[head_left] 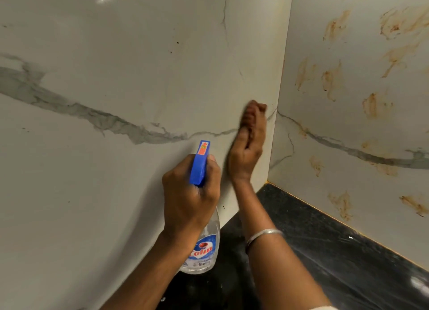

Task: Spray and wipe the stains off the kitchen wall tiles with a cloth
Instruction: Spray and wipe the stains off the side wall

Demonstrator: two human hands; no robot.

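Stained tiles (334,82) lie past the corner, right of the blurred right hand (247,151), grip unreadable; left hand (190,193) grips the spray bottle (204,249).

My left hand (190,193) is curled round the neck of the spray bottle (203,251), its back towards me, the forearm rising from the bottom edge. My right hand (247,151) reaches higher, edge-on and blurred, its fingers bunched over what looks like a dark red cloth (256,106). Both forearms draw closer together towards the hands.
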